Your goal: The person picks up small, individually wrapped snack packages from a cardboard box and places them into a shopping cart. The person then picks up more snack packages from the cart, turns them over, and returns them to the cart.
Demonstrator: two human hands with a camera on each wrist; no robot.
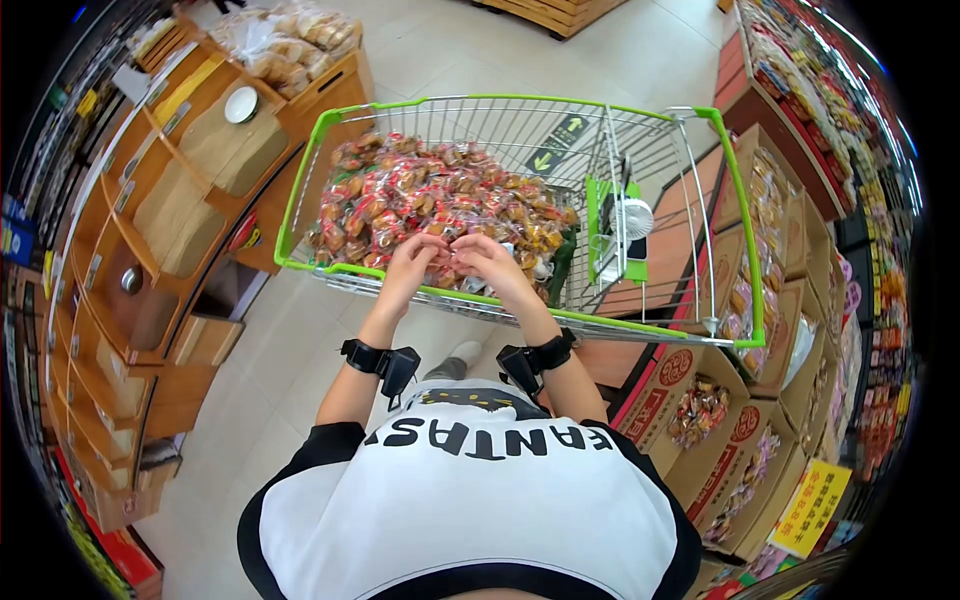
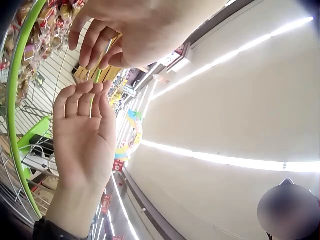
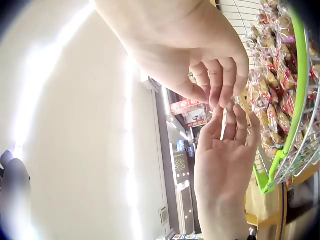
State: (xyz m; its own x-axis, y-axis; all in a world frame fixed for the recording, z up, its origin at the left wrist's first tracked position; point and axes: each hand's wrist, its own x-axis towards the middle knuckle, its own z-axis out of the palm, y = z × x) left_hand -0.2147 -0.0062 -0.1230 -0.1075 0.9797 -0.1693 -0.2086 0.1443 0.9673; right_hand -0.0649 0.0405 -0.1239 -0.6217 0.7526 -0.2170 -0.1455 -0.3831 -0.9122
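Both hands are raised over the near rim of a shopping cart (image 1: 450, 100), palms turned toward each other. The left hand (image 1: 408, 268) (image 2: 142, 32) has loosely bent fingers and shows nothing in its grasp. Opposite it, the right hand (image 1: 497, 272) (image 3: 192, 52) curves its fingers the same way, also holding nothing visible. Their fingertips are very close; whether they touch I cannot tell. Beyond the hands, a big heap of clear-and-red wrapped snacks (image 1: 400, 190) (image 3: 272, 90) fills one end of the cart.
Wooden shelving (image 1: 165, 225) curves along the left, with bagged bread (image 1: 300, 50) at its far end. Cardboard boxes (image 1: 660, 425) of packaged goods line the right, by a yellow sign (image 1: 810, 507). A green flap (image 1: 600, 215) is inside the cart. Tiled floor (image 1: 260, 400) shows below.
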